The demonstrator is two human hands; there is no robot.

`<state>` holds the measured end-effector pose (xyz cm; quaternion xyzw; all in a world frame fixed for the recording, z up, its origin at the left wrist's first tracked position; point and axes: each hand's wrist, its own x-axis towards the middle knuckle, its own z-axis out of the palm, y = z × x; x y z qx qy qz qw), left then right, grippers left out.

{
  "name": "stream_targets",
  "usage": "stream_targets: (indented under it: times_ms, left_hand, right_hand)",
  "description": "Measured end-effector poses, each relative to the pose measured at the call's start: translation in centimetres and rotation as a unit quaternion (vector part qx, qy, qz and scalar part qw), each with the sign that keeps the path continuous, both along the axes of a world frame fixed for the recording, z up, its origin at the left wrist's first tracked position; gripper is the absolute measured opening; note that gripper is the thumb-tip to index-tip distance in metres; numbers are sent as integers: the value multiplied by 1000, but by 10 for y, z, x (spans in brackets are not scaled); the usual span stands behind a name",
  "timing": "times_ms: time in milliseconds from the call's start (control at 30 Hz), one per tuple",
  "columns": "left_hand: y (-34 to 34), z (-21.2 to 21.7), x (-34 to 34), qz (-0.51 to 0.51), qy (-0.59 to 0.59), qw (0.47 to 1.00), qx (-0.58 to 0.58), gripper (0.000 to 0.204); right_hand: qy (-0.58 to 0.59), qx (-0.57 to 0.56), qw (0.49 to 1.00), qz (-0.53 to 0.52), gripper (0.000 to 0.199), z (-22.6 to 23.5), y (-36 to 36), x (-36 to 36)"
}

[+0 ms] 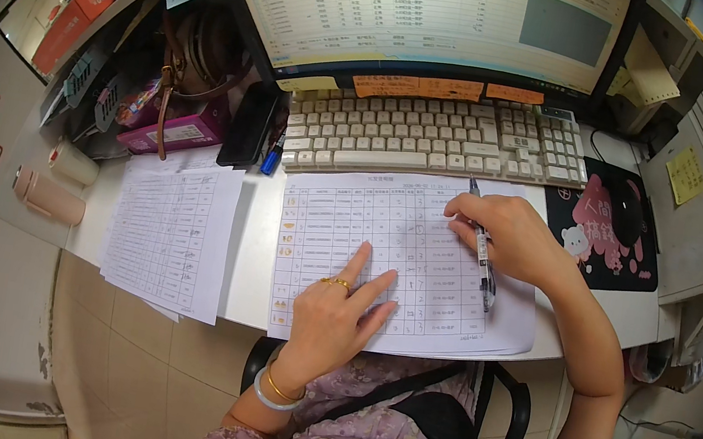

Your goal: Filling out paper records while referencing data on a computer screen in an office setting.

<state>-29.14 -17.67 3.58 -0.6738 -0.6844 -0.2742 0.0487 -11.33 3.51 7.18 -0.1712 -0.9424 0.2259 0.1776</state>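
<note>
From the head camera, looking down at a white desk (253,241), a white printed sheet ruled into a table (342,218) lies flat just in front of a beige computer keyboard (432,136), its near edge hanging a little over the desk's front.

The left hand (338,308) rests palm-down on the lower middle of that sheet — fingers spread, index and middle fingertips pressing the paper, nothing pinched. A gold ring sits on one finger, and a pale bangle with a thin gold one (279,390) circles the wrist.

The right hand (508,234) lies on the sheet's upper right part, fingers curled together around a slim pen with a clear barrel and dark grip (482,244). The pen runs through the fist, one end sticking up toward the keyboard, the other pointing down toward the person; which end is the tip I cannot tell.

To the left, well apart from the hands, a second stack of white printed forms (172,234) overhangs the desk edge. Behind it stand a purple box (173,134), a black rectangular case (252,123) and a brown leather bag (199,56).

Above the keyboard a wide monitor showing a spreadsheet (419,12) fills the top, orange sticky notes (430,88) along its lower edge. At right a black mouse pad with a pink design (595,233) carries a black mouse (625,210), near the right hand but not touching it.

At far left — off the desk — sit two pale pink cylindrical containers (55,193).
</note>
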Motion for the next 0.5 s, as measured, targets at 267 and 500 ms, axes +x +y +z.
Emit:
stream_targets:
  times_ms: [267,500]
  left_hand:
    - [0,-1,-1,0,1,1000,-3,35]
    - [0,-2,-1,-1,0,1000,-2,35]
  right_hand:
    - [0,1,1000,1,13,0,0,0]
    - [-4,2,1000,2,14,-1,0,0]
